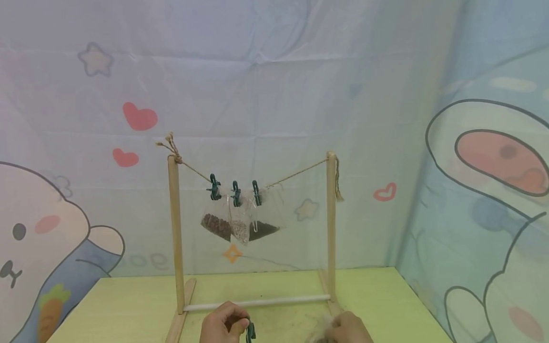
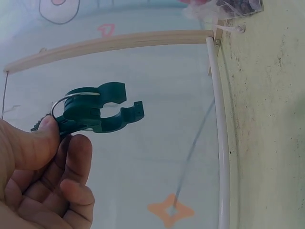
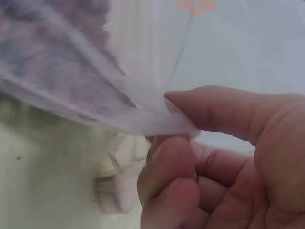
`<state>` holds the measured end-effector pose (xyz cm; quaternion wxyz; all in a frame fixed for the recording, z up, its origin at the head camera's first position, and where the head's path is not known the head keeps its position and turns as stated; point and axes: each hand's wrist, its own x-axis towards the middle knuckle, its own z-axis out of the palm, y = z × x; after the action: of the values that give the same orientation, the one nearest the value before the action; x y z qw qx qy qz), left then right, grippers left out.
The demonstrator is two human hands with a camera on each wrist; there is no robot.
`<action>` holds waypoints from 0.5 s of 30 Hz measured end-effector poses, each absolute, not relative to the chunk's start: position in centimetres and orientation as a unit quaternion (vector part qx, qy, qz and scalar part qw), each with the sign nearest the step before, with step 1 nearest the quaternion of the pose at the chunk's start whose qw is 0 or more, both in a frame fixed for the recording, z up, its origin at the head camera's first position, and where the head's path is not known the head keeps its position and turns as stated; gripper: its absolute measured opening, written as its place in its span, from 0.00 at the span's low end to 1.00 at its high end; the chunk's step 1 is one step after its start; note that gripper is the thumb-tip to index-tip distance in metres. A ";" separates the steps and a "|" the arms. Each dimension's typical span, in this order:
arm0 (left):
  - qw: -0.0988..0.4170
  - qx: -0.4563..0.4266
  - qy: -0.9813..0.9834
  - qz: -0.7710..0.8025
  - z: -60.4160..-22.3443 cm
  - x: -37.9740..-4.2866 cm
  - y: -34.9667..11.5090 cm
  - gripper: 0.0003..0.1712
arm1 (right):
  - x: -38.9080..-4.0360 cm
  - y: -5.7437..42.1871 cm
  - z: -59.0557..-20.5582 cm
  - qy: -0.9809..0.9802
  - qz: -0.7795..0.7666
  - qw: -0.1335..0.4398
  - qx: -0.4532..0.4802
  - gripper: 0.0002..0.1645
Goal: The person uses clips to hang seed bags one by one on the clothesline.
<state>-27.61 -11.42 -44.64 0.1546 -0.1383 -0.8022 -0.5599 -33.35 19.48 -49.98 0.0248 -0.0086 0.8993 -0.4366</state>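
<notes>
Low in the head view, my left hand (image 1: pixel 220 326) pinches a dark green plastic spring clip (image 2: pixel 86 112) by its handle end. The clip's jaws point away from the hand with a gap between them and nothing in it. My right hand (image 1: pixel 350 327) pinches the gathered edge of a clear plastic bag (image 3: pixel 62 76) between thumb and fingers. Dark purplish pieces fill part of this bag. Beyond both hands, a twine line (image 1: pixel 299 173) carries three small clear bags, each under a green clip (image 1: pixel 214 187); one has reddish-brown contents (image 1: pixel 216 226), one pale (image 1: pixel 240 230), one black (image 1: pixel 262 230).
Two wooden posts (image 1: pixel 175 233) hold up the twine, and a white rod (image 1: pixel 257 302) joins them low over the yellow tabletop (image 1: pixel 373 295). Wooden feet (image 1: pixel 182 309) reach toward me. A printed cloth (image 1: pixel 257 105) hangs behind.
</notes>
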 end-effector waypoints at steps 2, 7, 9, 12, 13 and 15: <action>0.161 -0.132 -0.805 -0.556 -44.5 -27.5 -11.3 0.04 | -33.2 19.6 -49.6 0.897 -0.439 0.021 -0.044 0.19; 0.181 -0.116 -0.805 -0.552 -44.3 -27.2 -11.1 0.04 | -32.4 19.7 -48.1 0.888 -0.438 0.001 -0.138 0.23; 0.186 -0.112 -0.801 -0.558 -44.1 -27.0 -10.9 0.04 | -32.0 19.6 -47.3 0.886 -0.435 0.001 -0.163 0.25; 0.187 -0.108 -0.790 -0.573 -43.8 -26.8 -10.6 0.03 | -31.4 19.3 -46.2 0.880 -0.438 0.006 -0.183 0.26; 0.190 -0.109 -0.787 -0.576 -43.7 -26.7 -10.5 0.03 | -31.3 19.3 -45.9 0.879 -0.437 0.006 -0.188 0.27; 0.207 -0.116 -0.785 -0.572 -43.5 -26.6 -10.3 0.03 | -31.0 19.1 -45.4 0.877 -0.439 0.000 -0.195 0.28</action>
<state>-26.60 -10.30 -43.47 0.2066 -0.1158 -0.7853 -0.5720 -31.01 19.14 -45.39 0.0002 -0.1954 0.8770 -0.4389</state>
